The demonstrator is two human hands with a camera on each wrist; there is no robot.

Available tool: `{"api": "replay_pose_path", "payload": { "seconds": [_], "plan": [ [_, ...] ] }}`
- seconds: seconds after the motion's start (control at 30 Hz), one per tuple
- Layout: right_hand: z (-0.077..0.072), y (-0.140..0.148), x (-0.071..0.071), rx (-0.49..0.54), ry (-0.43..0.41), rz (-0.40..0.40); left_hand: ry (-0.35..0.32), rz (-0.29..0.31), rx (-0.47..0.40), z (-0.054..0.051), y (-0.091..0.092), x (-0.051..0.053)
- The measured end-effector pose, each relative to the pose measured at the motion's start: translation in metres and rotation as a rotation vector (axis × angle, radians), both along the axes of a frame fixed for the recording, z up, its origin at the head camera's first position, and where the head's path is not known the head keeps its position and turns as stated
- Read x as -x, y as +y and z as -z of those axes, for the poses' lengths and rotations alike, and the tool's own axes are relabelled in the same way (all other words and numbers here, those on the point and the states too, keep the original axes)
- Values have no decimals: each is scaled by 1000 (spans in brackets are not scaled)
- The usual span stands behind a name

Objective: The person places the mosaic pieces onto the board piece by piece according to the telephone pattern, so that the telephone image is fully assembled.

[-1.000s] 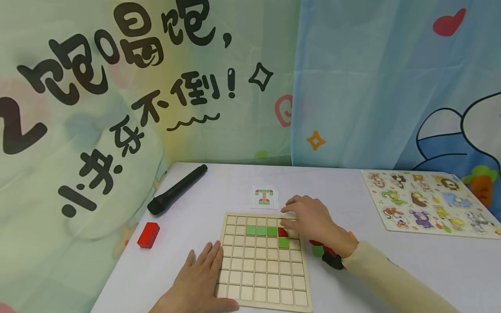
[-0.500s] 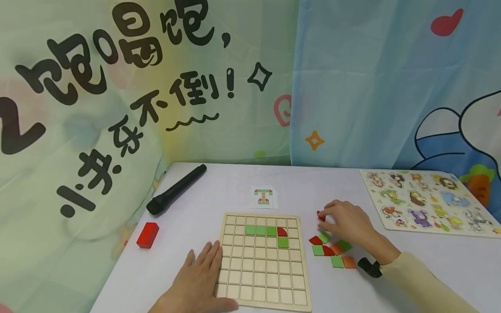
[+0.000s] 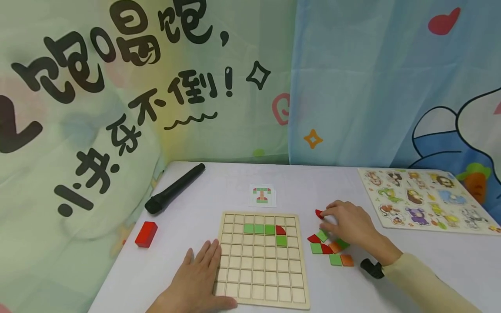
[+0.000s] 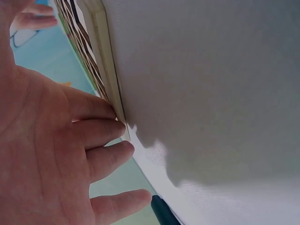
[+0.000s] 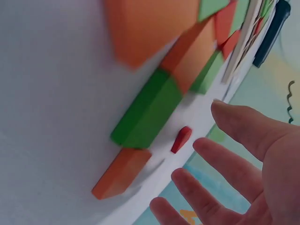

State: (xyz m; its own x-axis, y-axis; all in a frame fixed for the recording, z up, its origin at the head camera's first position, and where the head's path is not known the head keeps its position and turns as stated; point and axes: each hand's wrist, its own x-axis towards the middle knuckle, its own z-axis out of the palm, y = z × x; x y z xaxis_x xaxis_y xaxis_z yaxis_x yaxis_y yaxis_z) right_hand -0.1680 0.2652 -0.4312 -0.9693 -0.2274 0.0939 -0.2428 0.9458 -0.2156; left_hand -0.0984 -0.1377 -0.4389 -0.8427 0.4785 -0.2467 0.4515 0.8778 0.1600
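Note:
A wooden grid board [image 3: 258, 263] lies on the white table, holding several green squares [image 3: 259, 228] and a red quarter-round piece [image 3: 280, 230] in its upper rows. My left hand [image 3: 195, 274] rests flat along the board's left edge, fingers straight; in the left wrist view its fingertips [image 4: 124, 129] touch the board's side. To the right of the board, my right hand [image 3: 350, 224] reaches with spread, loosely bent fingers to a red rounded piece [image 3: 318, 213]. In the right wrist view that piece [image 5: 182, 139] lies on the table near the index fingertip, the thumb apart from it.
Loose green, red and orange pieces [image 3: 335, 259] lie below the right hand, some partly hidden by it. A small pattern card [image 3: 262, 195] is behind the board. A black microphone [image 3: 174, 189] and red block [image 3: 146, 234] lie left, an animal picture board [image 3: 426, 200] at the back right.
My right hand moved right from the board's upper right corner to the red piece beside the loose pieces, and has hardly moved over the last half second. The left hand stayed put.

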Motion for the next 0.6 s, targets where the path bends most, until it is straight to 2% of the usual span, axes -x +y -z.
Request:
{"api": "replay_pose_path", "payload": {
  "seconds": [0.2,0.6],
  "plan": [
    [4,0,13,-6,-10,23,-5,-3,-13,0,-1,0],
    [6,-1,20,-52,-27,35,-7,-3,-10,-1,-1,0]
  ]
}}
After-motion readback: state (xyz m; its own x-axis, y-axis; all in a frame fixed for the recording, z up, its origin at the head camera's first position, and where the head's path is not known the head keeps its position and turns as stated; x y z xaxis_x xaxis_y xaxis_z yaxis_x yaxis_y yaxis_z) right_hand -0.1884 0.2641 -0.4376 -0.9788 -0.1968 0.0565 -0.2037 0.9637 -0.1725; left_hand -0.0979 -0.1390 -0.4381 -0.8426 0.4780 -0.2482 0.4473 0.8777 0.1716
